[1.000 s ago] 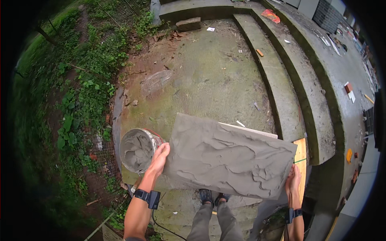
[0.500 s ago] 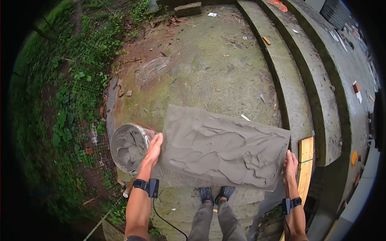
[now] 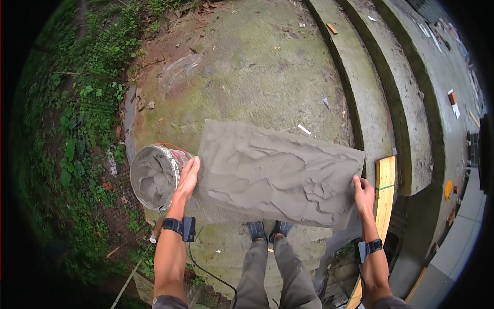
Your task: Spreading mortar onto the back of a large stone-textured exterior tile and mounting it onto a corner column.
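A large rectangular tile (image 3: 213, 135), its top spread with wet grey mortar (image 3: 272, 175) in uneven ridges, lies face up in front of me. My left hand (image 3: 187, 179) is at its left edge, between the tile and a bucket; some of those fingers are hidden. At the opposite end my right hand (image 3: 364, 194) grips the right edge, fingers bent around it. The round bucket (image 3: 177, 156), full of the same grey mortar, stands close by my left hand, its red handle (image 3: 172, 146) resting along the rim.
Wooden boards (image 3: 385, 180) bound with a green strap lie right of the tile. Concrete steps (image 3: 368, 98) rise along the right. Plants and wire mesh (image 3: 85, 139) border the left. My shoes (image 3: 257, 231) are just below the tile. A white strip (image 3: 304, 129) lies beyond it.
The whole view has shifted, so tile, bucket and hands appear higher and slightly further left. Both hands stay at the tile's ends.
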Motion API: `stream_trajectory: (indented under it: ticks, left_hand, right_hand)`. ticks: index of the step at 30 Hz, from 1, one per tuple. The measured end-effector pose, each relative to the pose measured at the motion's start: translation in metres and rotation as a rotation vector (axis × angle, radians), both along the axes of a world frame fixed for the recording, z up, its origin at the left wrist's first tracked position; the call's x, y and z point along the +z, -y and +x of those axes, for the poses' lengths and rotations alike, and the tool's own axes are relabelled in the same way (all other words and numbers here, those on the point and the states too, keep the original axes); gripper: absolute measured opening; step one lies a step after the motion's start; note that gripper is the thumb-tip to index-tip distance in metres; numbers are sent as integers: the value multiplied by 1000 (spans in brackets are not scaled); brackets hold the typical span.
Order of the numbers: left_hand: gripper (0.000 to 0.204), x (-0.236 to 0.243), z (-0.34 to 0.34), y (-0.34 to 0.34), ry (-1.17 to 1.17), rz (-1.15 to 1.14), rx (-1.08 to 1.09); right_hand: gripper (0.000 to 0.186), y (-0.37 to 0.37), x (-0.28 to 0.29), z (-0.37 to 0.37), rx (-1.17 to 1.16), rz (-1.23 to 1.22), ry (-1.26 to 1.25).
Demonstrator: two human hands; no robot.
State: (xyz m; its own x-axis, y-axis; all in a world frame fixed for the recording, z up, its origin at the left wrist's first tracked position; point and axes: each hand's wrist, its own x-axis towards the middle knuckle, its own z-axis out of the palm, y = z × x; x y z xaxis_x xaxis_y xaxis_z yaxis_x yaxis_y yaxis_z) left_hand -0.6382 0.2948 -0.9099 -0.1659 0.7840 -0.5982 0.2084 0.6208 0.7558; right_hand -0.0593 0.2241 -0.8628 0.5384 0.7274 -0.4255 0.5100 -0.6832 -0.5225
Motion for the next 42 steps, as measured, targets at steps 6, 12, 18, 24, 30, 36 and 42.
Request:
stream_trajectory:
  ticks: [6,12,18,24,30,36,42]
  left_hand:
    - [75,8,9,-3,-78,-13,-50]
    - [74,24,32,-7,-132,-34,-50]
    - [76,33,17,-7,-151,-42,-110]
    - [60,40,54,62,-565,381,191]
    - [55,81,-28,289,-112,9,-245]
    - [32,12,-172,566,-414,-313,281]
    - [20,22,-248,845,99,-702,960]
  right_hand:
    - [64,0,-10,7,60,14,161]
    - [62,-5,1,15,103,-8,111]
    - [44,-8,42,6,54,212,-15]
    - [42,30,81,-97,465,84,7]
    - [28,97,41,-318,781,7,-302]
    - [63,127,-22,-553,251,-637,-1072]
    - [42,128,-125,-701,-642,-663,-1711]
